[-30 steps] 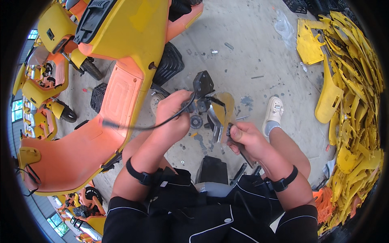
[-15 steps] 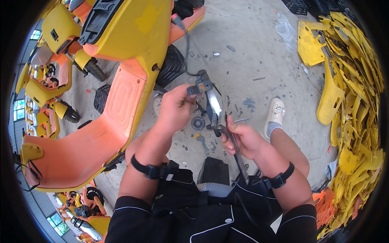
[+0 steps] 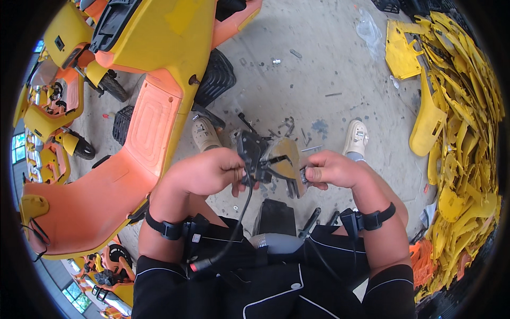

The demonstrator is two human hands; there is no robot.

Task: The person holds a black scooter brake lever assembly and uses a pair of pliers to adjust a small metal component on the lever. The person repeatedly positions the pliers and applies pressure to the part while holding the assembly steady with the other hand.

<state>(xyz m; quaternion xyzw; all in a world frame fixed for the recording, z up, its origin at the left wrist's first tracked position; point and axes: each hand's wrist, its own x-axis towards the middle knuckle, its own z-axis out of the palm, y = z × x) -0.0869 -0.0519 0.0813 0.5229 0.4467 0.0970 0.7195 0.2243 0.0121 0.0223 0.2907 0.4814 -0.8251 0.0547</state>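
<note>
A dark part with a black housing (image 3: 249, 151) and a dusty tan, rounded plate (image 3: 287, 159) spans the gap between my hands, above the floor. My left hand (image 3: 215, 173) is closed on the housing's left side. From there a black cable (image 3: 241, 212) hangs to my lap, ending in a red-tipped connector (image 3: 201, 265). My right hand (image 3: 332, 171) pinches the part's right end, where a small ribbed piece shows at the fingertips. Two dark rod-like handles (image 3: 309, 222) stick up by my right thigh; what they belong to is hidden.
A yellow and orange scooter body (image 3: 159, 117) lies close on my left, with more scooters behind it. To the right rises a heap of yellow panels (image 3: 462, 117). A black crate (image 3: 217, 77), a black box (image 3: 274, 218) and small scraps are on the concrete floor.
The part has come down closer to me and turned, its cable swinging from the far side to my lap. My right hand has let go of the long dark tool and now grips the part.
</note>
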